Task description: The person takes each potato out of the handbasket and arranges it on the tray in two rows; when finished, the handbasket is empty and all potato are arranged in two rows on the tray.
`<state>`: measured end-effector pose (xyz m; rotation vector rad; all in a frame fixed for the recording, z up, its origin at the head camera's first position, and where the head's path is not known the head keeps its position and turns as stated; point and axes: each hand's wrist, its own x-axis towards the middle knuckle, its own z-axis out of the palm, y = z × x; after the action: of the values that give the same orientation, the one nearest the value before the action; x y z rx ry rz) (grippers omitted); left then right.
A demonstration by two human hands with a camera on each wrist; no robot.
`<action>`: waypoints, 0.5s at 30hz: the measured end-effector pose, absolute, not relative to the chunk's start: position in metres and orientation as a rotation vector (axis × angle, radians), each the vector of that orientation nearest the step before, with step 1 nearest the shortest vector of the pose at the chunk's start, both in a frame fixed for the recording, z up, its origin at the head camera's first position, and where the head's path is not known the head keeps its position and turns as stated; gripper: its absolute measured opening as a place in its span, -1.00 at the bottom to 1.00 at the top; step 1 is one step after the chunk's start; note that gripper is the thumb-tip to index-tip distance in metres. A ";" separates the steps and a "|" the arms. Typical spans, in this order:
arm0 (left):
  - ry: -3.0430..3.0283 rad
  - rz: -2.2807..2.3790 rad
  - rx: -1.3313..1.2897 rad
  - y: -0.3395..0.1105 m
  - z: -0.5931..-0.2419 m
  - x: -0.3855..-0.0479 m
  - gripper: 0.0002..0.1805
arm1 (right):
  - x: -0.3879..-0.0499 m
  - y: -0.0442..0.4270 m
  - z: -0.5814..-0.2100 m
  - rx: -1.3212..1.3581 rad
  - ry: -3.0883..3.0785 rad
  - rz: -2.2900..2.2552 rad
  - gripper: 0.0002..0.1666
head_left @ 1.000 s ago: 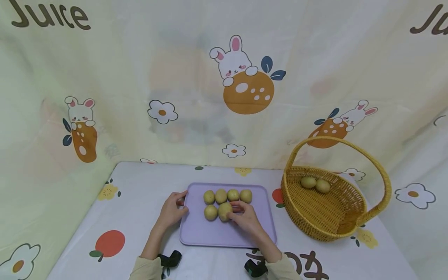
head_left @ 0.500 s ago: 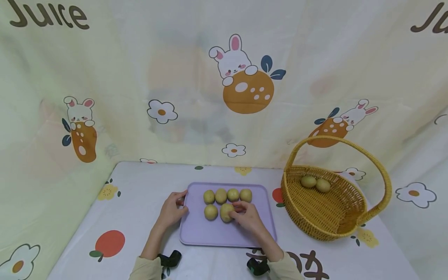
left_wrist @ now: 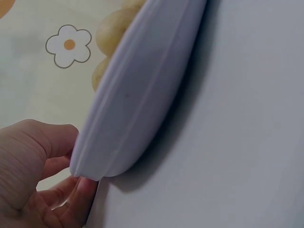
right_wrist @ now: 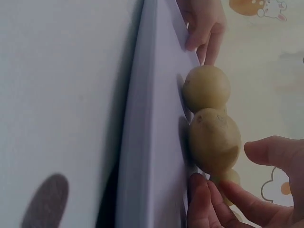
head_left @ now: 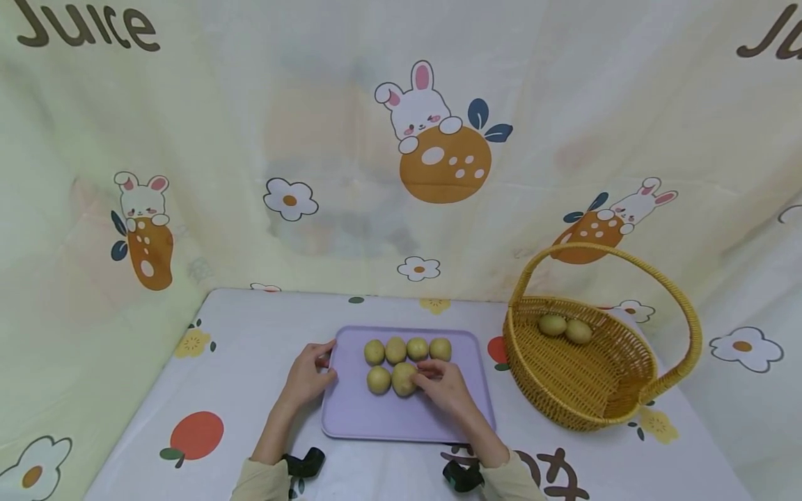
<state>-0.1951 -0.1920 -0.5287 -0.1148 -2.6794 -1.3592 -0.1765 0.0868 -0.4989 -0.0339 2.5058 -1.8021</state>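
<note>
A lilac tray (head_left: 388,417) lies on the table with several potatoes in two rows. Four fingers and thumb of my left hand (head_left: 308,376) hold its left edge; in the left wrist view the thumb is at the rim and fingertips are by its underside. My right hand (head_left: 446,388) is beside the right-hand potato (head_left: 403,380) of the front row. In the right wrist view a small gap shows between the thumb and that potato, with the other fingertips close to its side. Its neighbour, another potato (head_left: 379,380), sits next to it. The back row includes a potato (head_left: 441,349) at its right end.
A wicker basket (head_left: 545,390) with a tall arched handle stands right of the tray. Two potatoes (head_left: 553,325) lie at its far side. A patterned curtain (head_left: 338,139) hangs behind the table, and a printed cloth (head_left: 250,348) covers the tabletop.
The right-hand front potato shifted slightly right, then back left against its neighbour. My right hand's thumb has come away from it. The left hand stays at the tray's edge.
</note>
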 end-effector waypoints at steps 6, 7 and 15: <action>-2.688 -1.362 -0.107 -0.191 -0.528 -0.196 -0.33 | -0.177 0.093 -0.495 -0.040 2.519 -1.794 -0.64; -2.686 -1.364 -0.107 -0.191 -0.528 -0.196 -0.33 | -0.177 0.094 -0.494 -0.035 2.524 -1.785 -0.64; -2.686 -1.358 -0.109 -0.190 -0.528 -0.195 -0.33 | -0.182 0.112 -0.479 -0.016 2.555 -1.779 -0.67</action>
<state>-0.1946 -0.1903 -0.5277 -0.1087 -2.6863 -1.3575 -0.1816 0.1122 -0.4786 -0.0155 2.5553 -1.7791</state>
